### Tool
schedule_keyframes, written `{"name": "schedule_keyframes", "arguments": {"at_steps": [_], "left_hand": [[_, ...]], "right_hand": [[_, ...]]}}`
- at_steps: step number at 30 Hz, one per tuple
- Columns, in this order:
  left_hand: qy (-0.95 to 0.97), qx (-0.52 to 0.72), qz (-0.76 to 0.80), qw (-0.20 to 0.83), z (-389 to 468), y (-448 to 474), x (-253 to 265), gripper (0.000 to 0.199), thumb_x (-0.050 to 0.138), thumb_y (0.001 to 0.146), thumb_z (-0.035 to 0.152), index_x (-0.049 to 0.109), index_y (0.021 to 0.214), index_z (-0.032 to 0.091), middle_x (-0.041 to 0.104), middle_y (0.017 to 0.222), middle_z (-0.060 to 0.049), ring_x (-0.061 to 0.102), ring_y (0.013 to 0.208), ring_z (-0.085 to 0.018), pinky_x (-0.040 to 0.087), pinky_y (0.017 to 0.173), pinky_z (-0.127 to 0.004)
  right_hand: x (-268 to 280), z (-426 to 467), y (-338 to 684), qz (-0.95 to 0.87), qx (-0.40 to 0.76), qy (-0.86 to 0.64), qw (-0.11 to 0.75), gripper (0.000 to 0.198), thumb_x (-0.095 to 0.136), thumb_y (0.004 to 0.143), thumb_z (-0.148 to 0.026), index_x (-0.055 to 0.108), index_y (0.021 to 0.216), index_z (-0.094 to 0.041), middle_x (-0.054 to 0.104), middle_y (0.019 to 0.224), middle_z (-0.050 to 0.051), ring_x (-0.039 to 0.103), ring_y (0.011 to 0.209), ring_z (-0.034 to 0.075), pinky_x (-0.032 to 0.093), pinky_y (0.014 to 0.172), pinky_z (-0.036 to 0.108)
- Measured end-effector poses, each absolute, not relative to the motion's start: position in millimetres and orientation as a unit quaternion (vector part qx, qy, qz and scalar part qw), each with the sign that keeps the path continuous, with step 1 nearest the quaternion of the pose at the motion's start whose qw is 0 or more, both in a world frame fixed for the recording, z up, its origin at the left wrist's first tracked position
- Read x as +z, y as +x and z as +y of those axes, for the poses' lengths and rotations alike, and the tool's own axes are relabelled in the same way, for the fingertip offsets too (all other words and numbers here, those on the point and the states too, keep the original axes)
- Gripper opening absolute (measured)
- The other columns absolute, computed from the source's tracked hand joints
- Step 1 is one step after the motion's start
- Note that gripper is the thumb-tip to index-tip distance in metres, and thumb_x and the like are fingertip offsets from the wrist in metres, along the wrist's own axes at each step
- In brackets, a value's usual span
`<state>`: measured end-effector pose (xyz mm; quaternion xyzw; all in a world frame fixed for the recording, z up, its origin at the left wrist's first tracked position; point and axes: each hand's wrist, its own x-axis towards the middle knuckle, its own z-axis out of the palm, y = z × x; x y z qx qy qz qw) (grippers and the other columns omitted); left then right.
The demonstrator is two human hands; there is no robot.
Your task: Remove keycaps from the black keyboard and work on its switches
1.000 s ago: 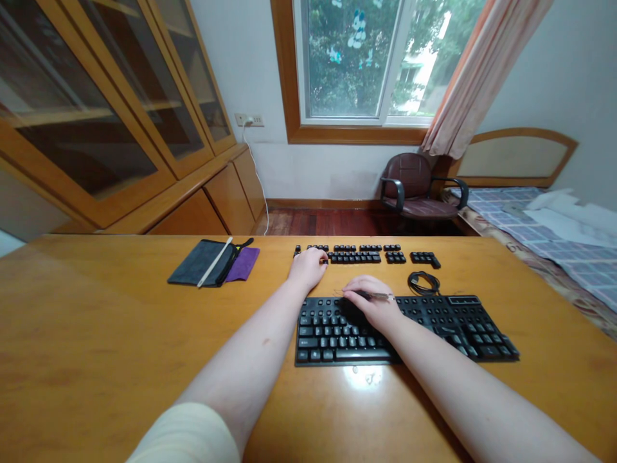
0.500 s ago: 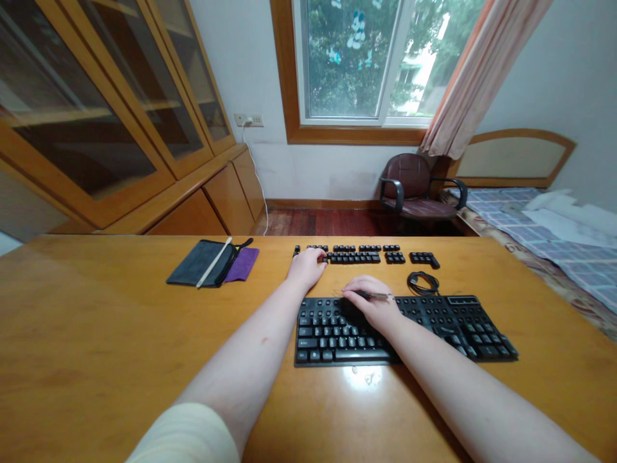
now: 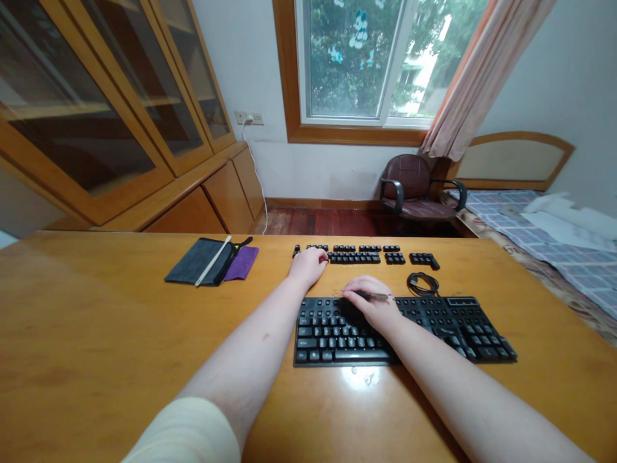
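A black keyboard [image 3: 357, 354] lies on the wooden desk, its upper key rows bare of caps and the lower rows still capped. Over its upper left edge, my right hand [image 3: 373, 302] is closed on a keycap puller [image 3: 380, 296] with a dark handle; thin wires stick out to the left of the fingers. Farther back, my left hand [image 3: 309, 265] rests among the removed keycaps [image 3: 354, 258], its fingertips closed at a black keycap. The hand partly covers the left end of these rows, which are laid out in order.
A coiled cable [image 3: 423, 283] sits behind the keyboard. At the left are a dark grey pouch [image 3: 193, 260], a white stick [image 3: 213, 262] across it, and a purple cloth [image 3: 242, 263]. Beyond the desk [image 3: 120, 334] stand a chair [image 3: 409, 186], a bed [image 3: 569, 238] and a cabinet [image 3: 226, 186].
Both hands keep nearly the same place and grip. The left fingertips have shifted very slightly; the view has tilted a little. The keyboard and keycap rows look unchanged.
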<state>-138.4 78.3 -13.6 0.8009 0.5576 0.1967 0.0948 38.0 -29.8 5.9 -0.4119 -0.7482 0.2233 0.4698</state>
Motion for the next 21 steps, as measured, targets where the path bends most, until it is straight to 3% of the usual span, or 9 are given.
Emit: {"name": "schedule_keyframes", "arguments": {"at_steps": [21], "left_hand": [[0.797, 0.194, 0.561, 0.112, 79.1, -138.2, -16.2, 0.021, 0.055, 0.081, 0.026, 0.065, 0.100, 0.024, 0.066, 0.103, -0.003, 0.060, 0.091, -0.018, 0.045, 0.083, -0.029]], "right_hand": [[5.7, -29.9, 38.0, -0.746, 0.227, -0.406, 0.477, 0.008, 0.063, 0.080, -0.026, 0.069, 0.076, -0.022, 0.068, 0.077, 0.004, 0.063, 0.076, 0.017, 0.052, 0.076, 0.033]]}}
